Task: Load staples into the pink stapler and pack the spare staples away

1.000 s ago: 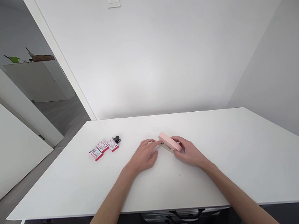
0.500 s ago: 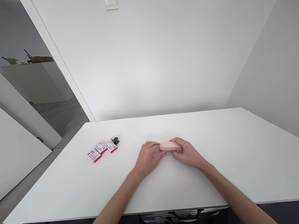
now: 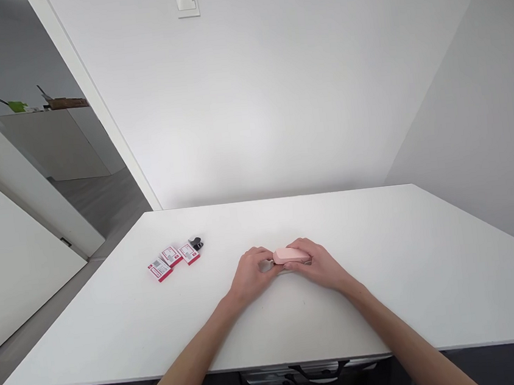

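Note:
A pink stapler (image 3: 288,255) lies near the middle of the white table (image 3: 386,289). My right hand (image 3: 320,265) is closed over its right end, fingers curled on top. My left hand (image 3: 251,274) curls its fingers against the stapler's left end, thumb and fingertips touching it. The stapler's underside and far end are partly hidden by both hands.
Three small red-and-white boxes (image 3: 171,261) lie in a row at the table's left, with a black binder clip (image 3: 196,244) just beyond them. A black handle (image 3: 319,370) shows under the table's near edge. An open doorway is at the left.
The stapler, angled up and away a second ago, now lies level across the table. My left hand moved from flat beside it to gripping its left end.

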Tool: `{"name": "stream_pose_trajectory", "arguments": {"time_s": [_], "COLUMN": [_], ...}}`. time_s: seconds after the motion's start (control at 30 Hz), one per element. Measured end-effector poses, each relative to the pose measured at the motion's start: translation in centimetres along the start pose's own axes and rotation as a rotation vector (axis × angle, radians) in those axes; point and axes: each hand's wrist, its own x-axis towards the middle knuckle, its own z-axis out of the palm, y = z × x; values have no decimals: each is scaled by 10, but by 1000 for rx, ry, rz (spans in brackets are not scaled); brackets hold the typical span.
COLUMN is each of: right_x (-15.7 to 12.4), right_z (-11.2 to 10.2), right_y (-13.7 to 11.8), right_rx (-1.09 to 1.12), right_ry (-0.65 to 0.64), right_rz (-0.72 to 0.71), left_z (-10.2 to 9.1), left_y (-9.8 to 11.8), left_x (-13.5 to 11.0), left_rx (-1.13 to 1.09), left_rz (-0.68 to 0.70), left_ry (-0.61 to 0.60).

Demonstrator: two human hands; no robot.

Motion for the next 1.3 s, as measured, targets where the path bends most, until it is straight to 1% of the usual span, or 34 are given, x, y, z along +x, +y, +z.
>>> {"name": "stream_pose_trajectory", "arguments": {"time_s": [0.2, 0.6, 0.7, 0.8, 0.9, 0.97, 1.17, 1.3], "right_x": [1, 1, 1, 0, 0, 0, 2, 1], "right_z": [0, -2, -3, -3, -5, -7, -12, -13], "right_y": [-1, 0, -2, -6, -9, -9, -6, -9], "right_rx": [44, 82, 140, 267, 324, 326, 292, 287], "right_ry": [-15, -42, -55, -69, -75, -83, -98, -113], "right_rz": [21, 30, 51, 86, 104, 107, 93, 96], "left_z": [2, 3, 6, 9, 11, 12, 11, 10], "left_y": [-1, 3, 1, -2, -4, -4, -3, -1], "left_x": [0, -1, -2, -3, -4, -4, -4, -5], "left_rx": [-50, -84, -62, 9, 66, 86, 90, 146], "left_rz": [-19, -49, -47, -10, 23, 50, 145, 252], "left_ry": [36, 52, 59, 44, 65, 79, 58, 0]}}
